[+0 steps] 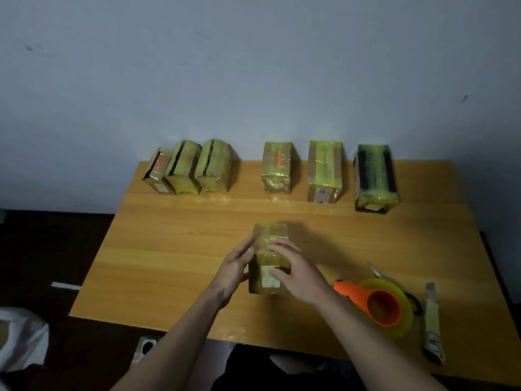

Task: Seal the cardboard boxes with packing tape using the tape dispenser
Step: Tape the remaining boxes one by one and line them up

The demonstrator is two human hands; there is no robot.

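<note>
A small tape-wrapped cardboard box [269, 235] stands in the middle of the wooden table [169, 249]. My left hand [235, 268] lies flat against its left side with straight fingers. My right hand [296, 270] lies over its top and front, fingers bent around the right edge and thumb on the white label. An orange tape dispenser [377, 303] holding a yellowish tape roll [400, 306] lies on the table to the right of my right wrist, untouched.
Several taped boxes line the far edge: three close together at the left [189, 167], three spaced at the right [324, 170]. Scissors [379, 273] lie behind the dispenser and a utility knife [432, 323] near the right front edge. A white bag [22, 337] sits on the floor at left.
</note>
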